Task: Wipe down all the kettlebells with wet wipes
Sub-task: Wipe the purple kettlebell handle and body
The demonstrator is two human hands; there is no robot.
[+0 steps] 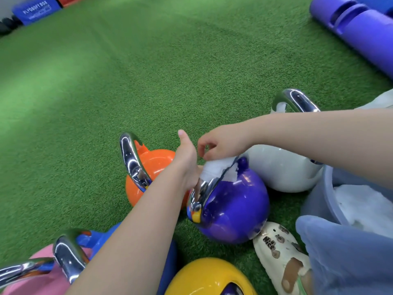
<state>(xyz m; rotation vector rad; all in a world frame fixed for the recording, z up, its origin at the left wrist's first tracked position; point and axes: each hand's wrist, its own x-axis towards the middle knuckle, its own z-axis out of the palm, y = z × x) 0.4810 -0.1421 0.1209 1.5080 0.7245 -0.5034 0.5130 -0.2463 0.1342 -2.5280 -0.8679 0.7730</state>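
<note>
A purple kettlebell (234, 205) with a chrome handle stands on the green turf in front of me. A white wet wipe (214, 170) is draped over the top of its handle. My left hand (187, 160) grips the handle and wipe from the left, thumb sticking up. My right hand (221, 145) pinches the wipe from above. Around it stand an orange kettlebell (148, 165), a white kettlebell (282, 167), a yellow kettlebell (210, 277), a blue kettlebell (93, 239) and a pink kettlebell (40, 277).
A grey bucket (319, 201) holding white wipes stands at the right, beside my knee and a cream clog (280, 254). A purple foam roller (359, 28) lies at the far right. A blue soft box (36, 9) sits far left. Open turf stretches ahead.
</note>
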